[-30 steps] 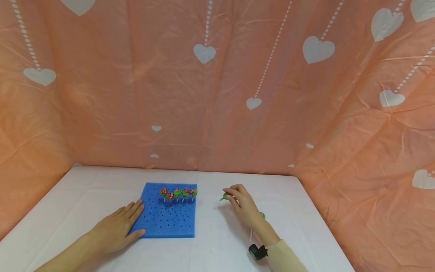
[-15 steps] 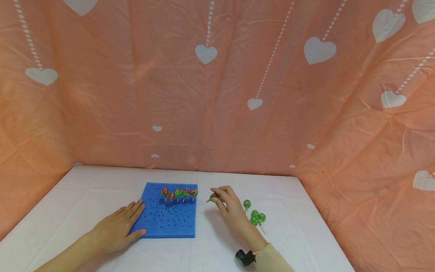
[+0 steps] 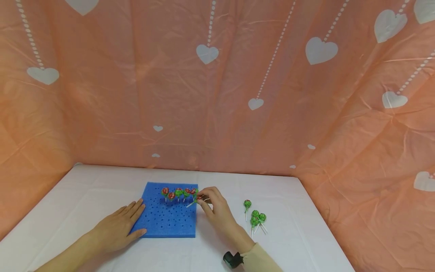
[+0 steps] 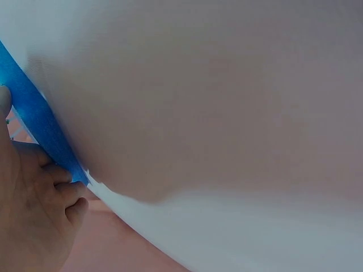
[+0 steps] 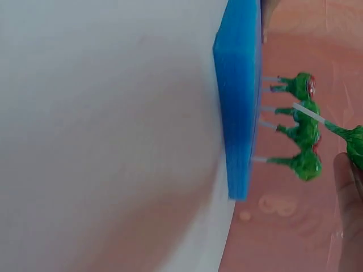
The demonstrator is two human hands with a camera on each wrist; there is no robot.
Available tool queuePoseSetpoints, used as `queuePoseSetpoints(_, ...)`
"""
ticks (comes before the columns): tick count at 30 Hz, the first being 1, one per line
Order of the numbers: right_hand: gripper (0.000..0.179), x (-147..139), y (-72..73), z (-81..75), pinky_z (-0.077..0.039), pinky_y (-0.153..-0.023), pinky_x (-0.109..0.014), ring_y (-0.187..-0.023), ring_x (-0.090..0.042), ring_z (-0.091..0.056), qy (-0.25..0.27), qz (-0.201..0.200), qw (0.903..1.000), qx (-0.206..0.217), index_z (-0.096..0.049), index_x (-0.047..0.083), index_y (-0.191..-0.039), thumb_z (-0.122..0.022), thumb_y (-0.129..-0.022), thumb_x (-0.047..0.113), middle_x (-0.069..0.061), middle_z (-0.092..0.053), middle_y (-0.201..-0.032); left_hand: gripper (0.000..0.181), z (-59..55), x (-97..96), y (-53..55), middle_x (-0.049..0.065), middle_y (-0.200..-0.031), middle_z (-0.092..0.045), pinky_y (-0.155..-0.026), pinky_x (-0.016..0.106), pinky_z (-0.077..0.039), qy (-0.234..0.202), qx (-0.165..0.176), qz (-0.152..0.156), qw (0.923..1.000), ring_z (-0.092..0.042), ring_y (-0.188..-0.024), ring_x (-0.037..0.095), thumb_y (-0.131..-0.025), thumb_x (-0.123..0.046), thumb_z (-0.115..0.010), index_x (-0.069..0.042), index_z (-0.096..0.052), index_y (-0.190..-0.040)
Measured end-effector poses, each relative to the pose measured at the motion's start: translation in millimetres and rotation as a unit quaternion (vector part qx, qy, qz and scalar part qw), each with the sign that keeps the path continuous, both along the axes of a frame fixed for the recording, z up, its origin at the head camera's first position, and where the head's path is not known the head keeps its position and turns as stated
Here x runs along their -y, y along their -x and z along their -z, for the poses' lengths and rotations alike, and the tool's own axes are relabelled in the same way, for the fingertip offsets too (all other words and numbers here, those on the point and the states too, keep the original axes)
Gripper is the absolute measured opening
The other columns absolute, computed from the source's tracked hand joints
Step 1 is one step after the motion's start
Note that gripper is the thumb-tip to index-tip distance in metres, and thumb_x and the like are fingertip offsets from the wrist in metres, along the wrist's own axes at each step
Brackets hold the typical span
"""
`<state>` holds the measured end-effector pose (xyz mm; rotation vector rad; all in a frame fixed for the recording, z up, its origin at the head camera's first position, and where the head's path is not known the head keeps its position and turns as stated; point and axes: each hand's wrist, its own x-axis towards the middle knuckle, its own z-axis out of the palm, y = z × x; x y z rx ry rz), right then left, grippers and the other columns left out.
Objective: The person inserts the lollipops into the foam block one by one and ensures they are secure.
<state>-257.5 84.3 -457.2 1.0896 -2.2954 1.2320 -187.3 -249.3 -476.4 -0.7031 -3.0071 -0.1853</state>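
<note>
A blue foam board full of small holes lies on the white table. Several lollipops in green and red wrappers stand by their sticks near its far edge. My left hand rests with straight fingers on the board's left edge; the left wrist view shows it at the blue edge too. Between thumb and fingers my right hand pinches one lollipop by its wrapped head, above the board's right edge. That lollipop's white stick points left over the board, apart from the foam.
Several green-wrapped lollipops lie on the table to the right of my right hand. A black wrist camera sits at my right cuff. Orange sheeting with white hearts hangs behind and at both sides.
My right hand has moved left with the lollipop, from the table on the right to above the board's right edge. The loose lollipops have come into sight. My left hand stays in place.
</note>
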Motion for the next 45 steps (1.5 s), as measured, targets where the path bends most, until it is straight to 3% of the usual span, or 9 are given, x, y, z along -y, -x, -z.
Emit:
queuePoseSetpoints(8, 0.022, 20.0, -1.6, 0.8, -0.060, -0.092, -0.029, -0.105, -0.022, -0.068, -0.008, -0.018, 0.9997, 0.011, -0.064, 0.001, -0.125, -0.062, -0.104, 0.008, -0.010, -0.060, -0.120, 0.081, -1.1, -0.4, -0.5, 0.034, -0.158, -0.038, -0.116, 0.064, -0.037, -0.008, 0.013, -0.002, 0.9999, -0.039, -0.144, 0.054, -0.104, -0.055, -0.056, 0.012, -0.046, -0.149)
queuePoseSetpoints(15, 0.022, 34.9, -1.1, 3.8, -0.059, -0.090, -0.023, -0.106, -0.017, -0.068, -0.011, -0.031, 0.9993, -0.019, -0.067, 0.003, -0.124, -0.064, -0.104, 0.010, -0.008, -0.061, -0.121, 0.083, -1.0, -0.3, 1.1, 0.034, -0.159, -0.036, -0.117, 0.065, -0.035, -0.009, 0.024, -0.007, 0.9997, -0.037, -0.145, 0.054, -0.103, -0.056, -0.054, 0.012, -0.045, -0.150)
queuePoseSetpoints(20, 0.021, 47.2, -1.9, 7.5, -0.058, -0.085, -0.019, -0.099, -0.014, -0.069, -0.001, -0.045, 0.9984, -0.033, -0.072, 0.001, -0.120, -0.068, -0.101, 0.009, -0.008, -0.064, -0.120, 0.082, 0.0, 0.2, 1.3, 0.034, -0.158, -0.038, -0.116, 0.064, -0.036, -0.005, 0.013, -0.005, 0.9999, -0.038, -0.145, 0.054, -0.103, -0.055, -0.055, 0.013, -0.046, -0.149)
queuePoseSetpoints(28, 0.021, 65.4, -4.0, 9.2, -0.058, -0.086, -0.018, -0.097, -0.016, -0.071, 0.015, -0.063, 0.9976, -0.025, -0.071, 0.000, -0.119, -0.069, -0.100, 0.007, -0.009, -0.065, -0.118, 0.082, -1.1, -1.9, 0.2, 0.035, -0.157, -0.039, -0.115, 0.065, -0.038, -0.005, 0.010, -0.008, 0.9999, -0.039, -0.144, 0.054, -0.103, -0.054, -0.056, 0.013, -0.046, -0.148)
queuePoseSetpoints(45, 0.020, 84.0, -4.7, 12.1, -0.055, -0.089, -0.015, -0.101, -0.014, -0.070, 0.002, -0.055, 0.9985, 0.007, -0.071, 0.002, -0.120, -0.067, -0.103, 0.012, -0.007, -0.065, -0.121, 0.081, -3.6, -3.7, -1.8, 0.035, -0.155, -0.042, -0.114, 0.064, -0.040, 0.002, -0.005, -0.006, 1.0000, -0.043, -0.142, 0.053, -0.103, -0.054, -0.057, 0.013, -0.048, -0.147)
